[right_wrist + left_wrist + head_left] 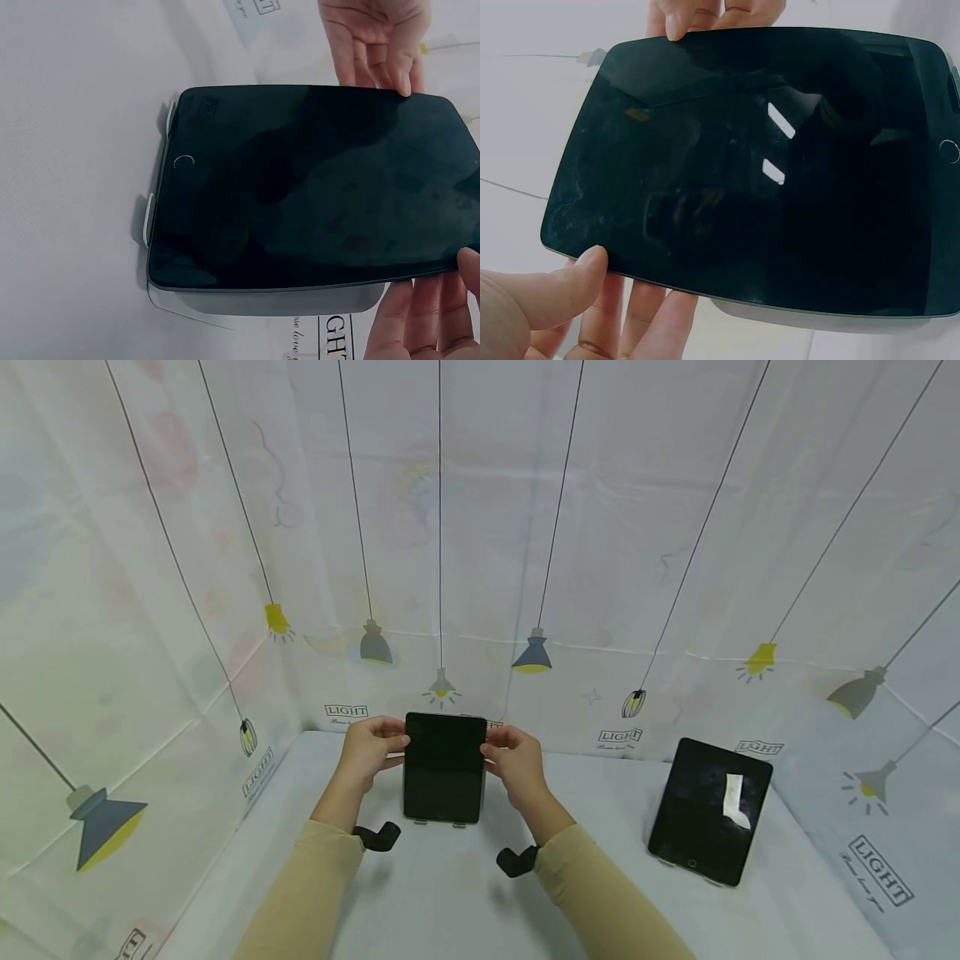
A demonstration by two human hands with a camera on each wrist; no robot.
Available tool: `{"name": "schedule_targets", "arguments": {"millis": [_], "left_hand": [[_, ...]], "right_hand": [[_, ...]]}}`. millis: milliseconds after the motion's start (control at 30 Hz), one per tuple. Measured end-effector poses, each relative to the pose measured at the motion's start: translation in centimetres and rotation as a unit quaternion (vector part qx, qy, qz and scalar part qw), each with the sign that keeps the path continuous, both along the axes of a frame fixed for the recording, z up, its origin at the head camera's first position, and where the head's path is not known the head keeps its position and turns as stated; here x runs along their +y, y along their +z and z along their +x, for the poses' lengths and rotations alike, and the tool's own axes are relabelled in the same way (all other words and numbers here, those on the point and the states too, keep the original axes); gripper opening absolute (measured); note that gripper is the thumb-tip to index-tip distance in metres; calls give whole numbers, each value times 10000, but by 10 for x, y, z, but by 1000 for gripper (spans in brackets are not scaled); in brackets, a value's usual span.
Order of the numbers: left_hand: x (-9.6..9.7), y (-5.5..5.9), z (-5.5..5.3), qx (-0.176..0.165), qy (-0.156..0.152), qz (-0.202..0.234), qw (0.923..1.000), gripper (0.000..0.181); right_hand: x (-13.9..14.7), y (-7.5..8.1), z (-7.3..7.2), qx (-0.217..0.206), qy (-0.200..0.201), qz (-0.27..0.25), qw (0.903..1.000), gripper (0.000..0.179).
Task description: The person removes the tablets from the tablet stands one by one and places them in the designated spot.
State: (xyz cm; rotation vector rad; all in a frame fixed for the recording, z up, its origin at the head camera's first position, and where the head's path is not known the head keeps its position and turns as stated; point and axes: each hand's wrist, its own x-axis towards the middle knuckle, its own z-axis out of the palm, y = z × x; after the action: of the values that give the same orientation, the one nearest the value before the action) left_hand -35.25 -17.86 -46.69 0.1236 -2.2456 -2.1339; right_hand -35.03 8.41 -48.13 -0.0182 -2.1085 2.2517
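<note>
A black tablet (444, 768) with a dark screen leans back on a pale stand (281, 301), its lower edge at the stand's two small lips. My left hand (367, 747) pinches the left side near the top, thumb on the front and fingers behind. On the opposite side, my right hand (521, 760) holds the edge the same way. The home button shows at the tablet's lower end in both wrist views. Most of the stand is hidden behind the tablet.
To the right, a second black tablet (708, 814) leans on its own stand, reflecting a bright light. The table wears a white cloth (442, 902). A white curtain (480, 543) printed with hanging lamps rises behind and at both sides. Black straps (377, 837) circle my wrists.
</note>
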Motion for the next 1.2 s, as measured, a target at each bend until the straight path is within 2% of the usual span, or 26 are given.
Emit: {"name": "schedule_targets", "arguments": {"millis": [500, 1200], "left_hand": [[1, 8, 9, 74, -95, -144, 9998, 23], [3, 6, 22, -47, -187, -344, 9992, 23]], "right_hand": [[4, 7, 8, -20, 76, -71, 9999, 17], [11, 3, 22, -167, 231, 18, 9996, 19]]}}
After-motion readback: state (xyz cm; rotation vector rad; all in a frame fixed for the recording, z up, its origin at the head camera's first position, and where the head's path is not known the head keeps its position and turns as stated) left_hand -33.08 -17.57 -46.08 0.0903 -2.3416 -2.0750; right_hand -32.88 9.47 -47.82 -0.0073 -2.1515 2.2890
